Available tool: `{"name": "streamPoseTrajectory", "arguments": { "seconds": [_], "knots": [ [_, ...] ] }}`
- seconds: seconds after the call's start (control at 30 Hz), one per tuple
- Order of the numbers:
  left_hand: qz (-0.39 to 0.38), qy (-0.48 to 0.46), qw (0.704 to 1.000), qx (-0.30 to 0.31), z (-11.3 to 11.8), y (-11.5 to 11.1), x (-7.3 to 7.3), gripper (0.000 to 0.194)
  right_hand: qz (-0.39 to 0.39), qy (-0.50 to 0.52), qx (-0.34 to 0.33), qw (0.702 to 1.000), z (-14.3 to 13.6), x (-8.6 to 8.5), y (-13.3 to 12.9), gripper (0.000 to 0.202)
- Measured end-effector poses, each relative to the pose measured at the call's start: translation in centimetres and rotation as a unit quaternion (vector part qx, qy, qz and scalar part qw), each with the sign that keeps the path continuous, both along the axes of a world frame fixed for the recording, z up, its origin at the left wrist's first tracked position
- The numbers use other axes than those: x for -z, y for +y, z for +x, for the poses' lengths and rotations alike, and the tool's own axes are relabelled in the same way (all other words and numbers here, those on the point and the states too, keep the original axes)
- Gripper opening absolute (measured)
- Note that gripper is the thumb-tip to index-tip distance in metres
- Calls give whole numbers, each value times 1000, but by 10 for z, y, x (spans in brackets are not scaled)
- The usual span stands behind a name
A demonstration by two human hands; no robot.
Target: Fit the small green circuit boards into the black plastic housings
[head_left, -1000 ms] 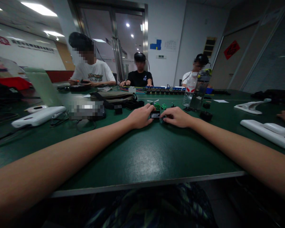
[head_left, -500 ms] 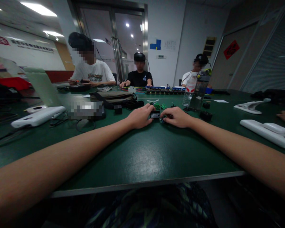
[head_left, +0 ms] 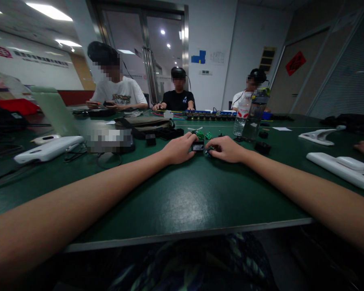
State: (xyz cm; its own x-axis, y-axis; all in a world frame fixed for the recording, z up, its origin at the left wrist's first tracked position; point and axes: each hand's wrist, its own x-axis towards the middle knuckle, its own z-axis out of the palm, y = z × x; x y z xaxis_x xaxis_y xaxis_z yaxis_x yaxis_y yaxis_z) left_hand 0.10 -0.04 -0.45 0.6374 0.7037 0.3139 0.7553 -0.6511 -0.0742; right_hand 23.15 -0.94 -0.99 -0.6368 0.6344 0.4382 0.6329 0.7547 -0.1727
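The small black part [head_left: 197, 146] lies on the green table [head_left: 182, 202] between the hands, at three o'clock from the left hand [head_left: 179, 149] and touching it; that hand's thumb and fingers pinch its left end. From the right hand [head_left: 227, 149], the part is at nine o'clock, just beside the fingertips. The right hand is curled around a small dark piece [head_left: 209, 152], partly hidden, and I cannot tell how firmly the fingers close on it. Green pieces [head_left: 204, 135] sit near the black part, toward one o'clock, and a clear bottle [head_left: 240, 121] stands at one o'clock from the right hand.
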Motion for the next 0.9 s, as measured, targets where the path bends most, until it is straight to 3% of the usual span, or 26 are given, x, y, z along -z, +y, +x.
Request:
{"name": "streamPoseTrajectory", "arguments": {
  "seconds": [0.37,0.9],
  "knots": [
    [-2,3,1000,1,0,-2,-2,41,13,-10,-9,1000,-1,-1,-1,11],
    [7,8,1000,5,0,0,0,41,21,38,33,999,-2,-1,-1,5]
  ]
}}
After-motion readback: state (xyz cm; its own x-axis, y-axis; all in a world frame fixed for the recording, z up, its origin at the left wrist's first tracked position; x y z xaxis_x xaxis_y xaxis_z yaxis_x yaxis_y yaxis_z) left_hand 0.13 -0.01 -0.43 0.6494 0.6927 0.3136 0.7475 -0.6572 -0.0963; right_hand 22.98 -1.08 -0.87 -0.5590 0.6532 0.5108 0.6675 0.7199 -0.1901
